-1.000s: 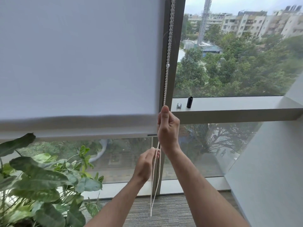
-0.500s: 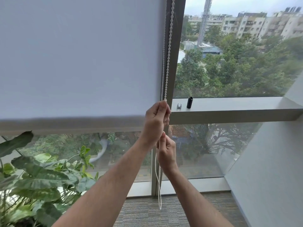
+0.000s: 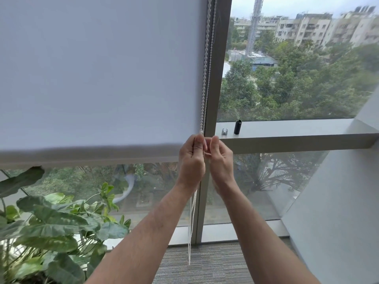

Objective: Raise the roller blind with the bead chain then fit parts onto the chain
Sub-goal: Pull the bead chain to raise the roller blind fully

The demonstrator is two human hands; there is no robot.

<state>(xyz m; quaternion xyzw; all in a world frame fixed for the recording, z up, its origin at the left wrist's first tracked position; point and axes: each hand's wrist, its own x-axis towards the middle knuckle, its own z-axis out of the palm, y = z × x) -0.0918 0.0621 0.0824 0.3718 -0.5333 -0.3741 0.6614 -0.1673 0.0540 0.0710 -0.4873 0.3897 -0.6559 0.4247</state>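
Observation:
A white roller blind (image 3: 98, 78) covers the upper left window, its bottom bar at about mid-height. The white bead chain (image 3: 206, 68) hangs along the dark window frame at the blind's right edge. My left hand (image 3: 191, 158) is shut on the chain just below the blind's corner. My right hand (image 3: 220, 158) is beside it at the same height, fingers curled near the chain; whether it grips the chain is hidden. The chain's loop dangles below my left wrist. A small silver part (image 3: 224, 131) and a black cylinder (image 3: 238, 126) stand on the window ledge.
A large leafy plant (image 3: 51, 226) fills the lower left. The grey ledge (image 3: 287, 130) runs right from the frame. A slanted white wall (image 3: 338, 212) closes in on the right. Striped carpet (image 3: 205, 263) lies below.
My left hand rose from low on the chain to the blind's corner. My right hand dropped, then came back up beside the left. The blind's bottom edge has risen slightly.

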